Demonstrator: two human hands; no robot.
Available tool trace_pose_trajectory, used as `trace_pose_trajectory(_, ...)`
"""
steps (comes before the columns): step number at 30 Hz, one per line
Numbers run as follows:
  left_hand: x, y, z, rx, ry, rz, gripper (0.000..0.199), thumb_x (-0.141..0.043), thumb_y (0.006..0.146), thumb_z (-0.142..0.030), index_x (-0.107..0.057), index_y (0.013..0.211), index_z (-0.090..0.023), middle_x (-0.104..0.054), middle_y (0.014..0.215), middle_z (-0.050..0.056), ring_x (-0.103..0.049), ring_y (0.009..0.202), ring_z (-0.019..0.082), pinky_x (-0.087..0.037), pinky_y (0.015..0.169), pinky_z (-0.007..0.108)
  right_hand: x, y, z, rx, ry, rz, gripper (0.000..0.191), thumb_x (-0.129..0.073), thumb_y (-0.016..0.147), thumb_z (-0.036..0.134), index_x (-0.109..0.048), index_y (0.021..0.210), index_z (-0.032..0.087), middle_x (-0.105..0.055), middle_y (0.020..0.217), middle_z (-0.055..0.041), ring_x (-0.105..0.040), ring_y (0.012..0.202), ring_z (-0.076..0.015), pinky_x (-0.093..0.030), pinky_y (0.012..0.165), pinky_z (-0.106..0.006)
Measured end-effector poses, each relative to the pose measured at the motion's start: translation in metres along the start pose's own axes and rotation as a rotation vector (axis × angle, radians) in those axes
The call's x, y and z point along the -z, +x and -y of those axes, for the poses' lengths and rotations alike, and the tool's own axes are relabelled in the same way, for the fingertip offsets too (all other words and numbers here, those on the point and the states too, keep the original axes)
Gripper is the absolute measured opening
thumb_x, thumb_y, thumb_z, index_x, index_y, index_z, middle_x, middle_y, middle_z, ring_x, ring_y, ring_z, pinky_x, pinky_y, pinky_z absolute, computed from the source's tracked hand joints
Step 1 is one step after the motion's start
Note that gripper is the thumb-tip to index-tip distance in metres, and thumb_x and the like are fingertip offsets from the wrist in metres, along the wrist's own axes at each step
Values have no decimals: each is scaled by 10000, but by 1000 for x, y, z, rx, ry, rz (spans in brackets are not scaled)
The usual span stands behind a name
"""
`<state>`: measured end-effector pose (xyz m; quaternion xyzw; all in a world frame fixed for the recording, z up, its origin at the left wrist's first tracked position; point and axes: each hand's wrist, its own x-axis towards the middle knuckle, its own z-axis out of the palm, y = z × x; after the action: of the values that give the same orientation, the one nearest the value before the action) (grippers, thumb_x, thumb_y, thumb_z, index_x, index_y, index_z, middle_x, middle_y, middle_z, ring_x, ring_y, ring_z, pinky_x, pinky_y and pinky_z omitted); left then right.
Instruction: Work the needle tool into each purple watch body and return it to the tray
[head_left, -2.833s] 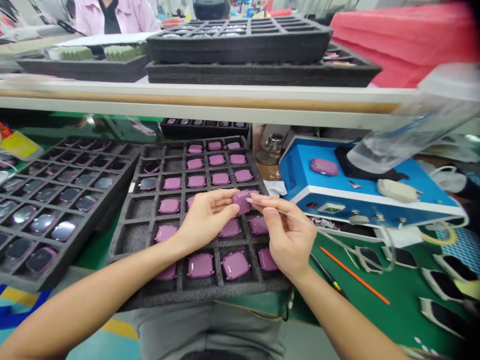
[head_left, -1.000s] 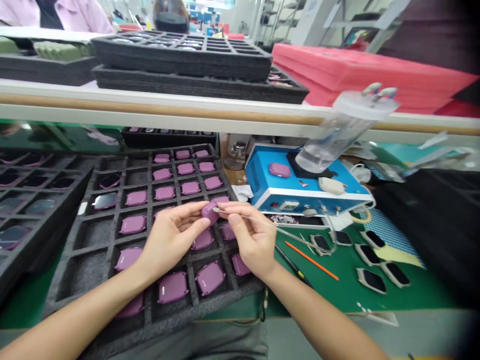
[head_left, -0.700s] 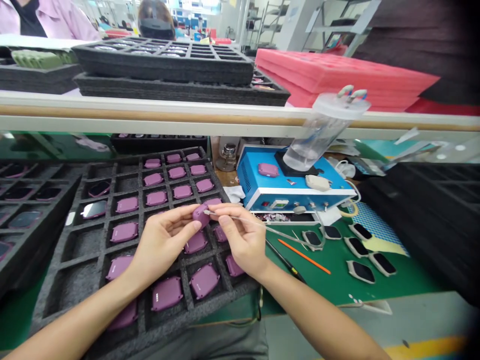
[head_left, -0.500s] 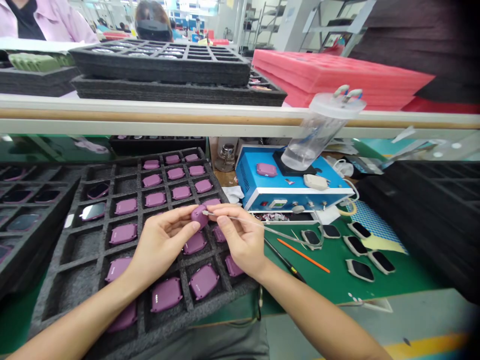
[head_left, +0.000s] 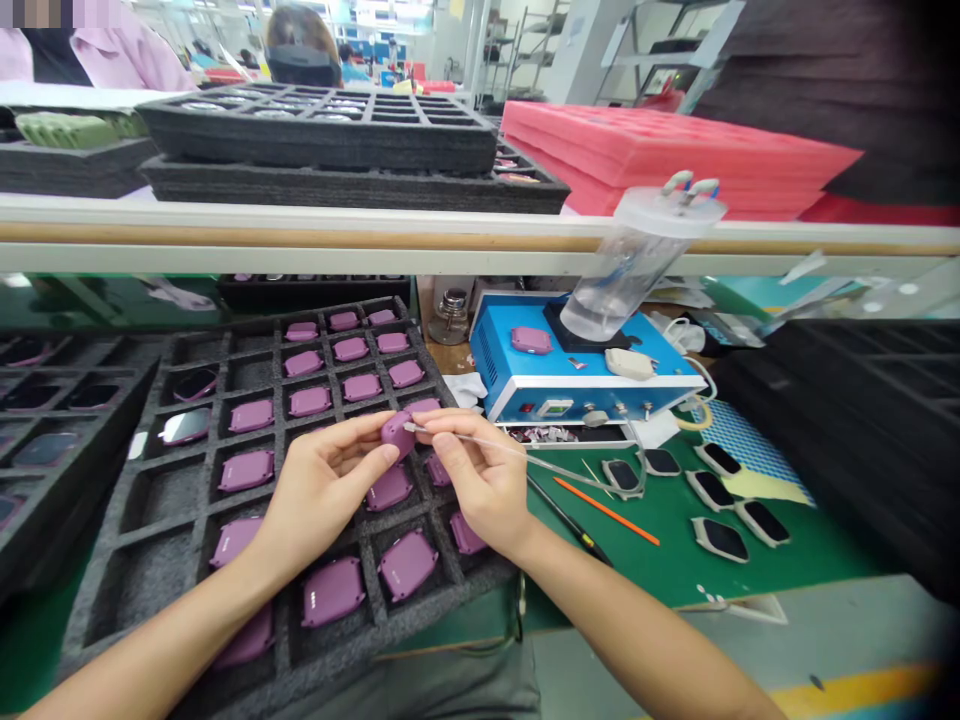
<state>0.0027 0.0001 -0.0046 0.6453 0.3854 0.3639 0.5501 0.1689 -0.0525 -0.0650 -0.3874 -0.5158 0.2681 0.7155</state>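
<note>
over a dark foam tray (head_left: 150, 575), left fingers (head_left: 360, 430) pinch a rounded purple case (head_left: 395, 434); right fingers (head_left: 459, 417), a clear tube (head_left: 570, 478).

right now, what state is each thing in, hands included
left hand, closed on a purple case
purple case, held above the foam tray
right hand, pinching a clear tube
clear tube, tip at the case, touch unclear
foam tray, partly filled
blue box, on or off unclear
clear cylinder, capped, standing on the blue box
orange stick, lying flat
pale watches, screens up and dark
</note>
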Motion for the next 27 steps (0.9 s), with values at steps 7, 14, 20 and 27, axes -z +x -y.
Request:
trace_pose_trajectory(7, -2, 0, 1, 4, -23, 2, 482, -878, 765, -390, -790, 1165, -136, -823, 1103, 110, -807, 994, 280, -650, 952, 377, 0, 1, 1, -1, 8, 8, 149, -622, 1013, 256, -768, 1045, 254, -774, 1111, -73, -757, 1043, -207, -656, 929, -388)
trace_pose_trajectory(14, -1, -1, 0, 25, -36, 11, 487, -867, 775, -390, -784, 1178, -129, -814, 1147, 116, -798, 1025, 283, -637, 980, 395, -1, 0, 3, -3, 7, -5, 132, -642, 1001, 250, -771, 1031, 252, -779, 1086, -68, -756, 1022, -199, -662, 895, -368)
trace_pose_trajectory(20, -2, -2, -1, 30, -25, 30, 473, -850, 791, -390, -781, 1182, -132, -814, 1158, 113, -790, 1052, 282, -625, 1004, 395, -1, -1, 4, -34, 1, -4, 142, -634, 1008, 303, -766, 1021, 254, -779, 1093, -79, -756, 1059, -224, -661, 926, -409)
trace_pose_trajectory(27, -1, -2, -1, 32, -20, 23, 470, -847, 796, -378, -777, 1185, -123, -812, 1160, 116, -793, 1038, 278, -630, 993, 394, -1, -1, 4, -28, 1, -3, 136, -633, 1007, 280, -766, 1019, 254, -780, 1089, -75, -757, 1051, -217, -660, 926, -401)
